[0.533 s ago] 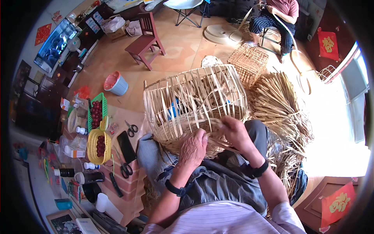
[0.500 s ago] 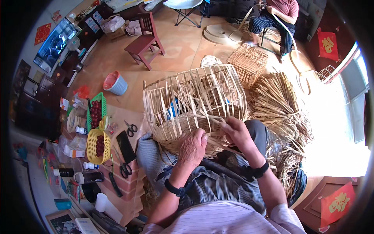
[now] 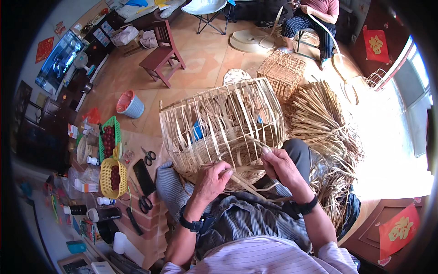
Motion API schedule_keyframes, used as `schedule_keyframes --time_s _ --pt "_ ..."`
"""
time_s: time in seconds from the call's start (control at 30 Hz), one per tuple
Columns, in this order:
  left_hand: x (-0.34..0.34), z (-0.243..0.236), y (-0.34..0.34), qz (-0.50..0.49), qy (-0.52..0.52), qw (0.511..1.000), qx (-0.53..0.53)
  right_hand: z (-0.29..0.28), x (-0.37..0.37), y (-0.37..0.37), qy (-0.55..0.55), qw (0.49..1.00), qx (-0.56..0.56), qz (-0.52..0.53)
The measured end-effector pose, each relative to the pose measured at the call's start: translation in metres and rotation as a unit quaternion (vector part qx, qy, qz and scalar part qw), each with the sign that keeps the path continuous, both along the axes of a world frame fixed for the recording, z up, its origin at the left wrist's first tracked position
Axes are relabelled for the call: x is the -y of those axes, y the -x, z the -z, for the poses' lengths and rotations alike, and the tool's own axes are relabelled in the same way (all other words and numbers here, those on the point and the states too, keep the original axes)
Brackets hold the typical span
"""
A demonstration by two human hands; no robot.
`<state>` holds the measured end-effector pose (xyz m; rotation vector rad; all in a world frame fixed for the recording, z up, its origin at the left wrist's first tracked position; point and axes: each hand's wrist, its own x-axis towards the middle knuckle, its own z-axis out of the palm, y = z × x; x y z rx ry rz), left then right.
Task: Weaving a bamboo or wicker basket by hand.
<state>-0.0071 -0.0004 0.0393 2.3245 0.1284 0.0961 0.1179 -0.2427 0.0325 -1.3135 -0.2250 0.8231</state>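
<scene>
A pale woven basket [image 3: 219, 114] rests on my lap, its side of long upright strips facing up over a densely woven band, with blue showing through the gaps. My left hand [image 3: 212, 180] is closed in a pinch at the basket's near edge, on the woven strips around a crossing. My right hand [image 3: 280, 166] pinches a pale flat strip [image 3: 253, 140] that runs up and left over the basket's bars; more loose strip ends hang between my two hands, across my lap.
Scissors [image 3: 148, 157], a black flat object [image 3: 143, 177], yellow [image 3: 106, 178] and green [image 3: 101, 137] fruit baskets lie left. A bin [image 3: 135, 108] and chair [image 3: 155, 59] stand beyond. A straw bundle [image 3: 319, 118], square basket [image 3: 280, 68], coiled strip [image 3: 244, 42] and seated person [image 3: 319, 13] are right and back.
The view has shifted slightly. My left hand has moved down and left, and my hands are farther apart, with the strip in my right hand drawn out between the bars and loose ends showing below.
</scene>
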Motion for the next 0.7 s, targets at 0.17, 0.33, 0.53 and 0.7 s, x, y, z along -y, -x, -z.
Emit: schedule_keyframes --time_s 0.17,0.33,0.53,0.7 --pt "-0.025 0.014 -0.001 0.027 0.041 0.998 0.032 -0.002 0.017 0.020 0.141 0.981 0.084 -0.108" --pt "-0.052 0.021 -0.009 0.008 0.045 0.999 -0.019 0.042 0.005 0.008 0.114 0.992 0.046 -0.017" --pt "-0.038 0.004 0.005 -0.012 -0.166 0.978 0.128 0.052 0.049 -0.003 -0.120 0.976 -0.140 0.114" --pt "-0.023 -0.006 0.015 -0.035 -0.238 0.956 0.168 0.029 0.049 0.038 0.085 0.995 -0.033 -0.030"
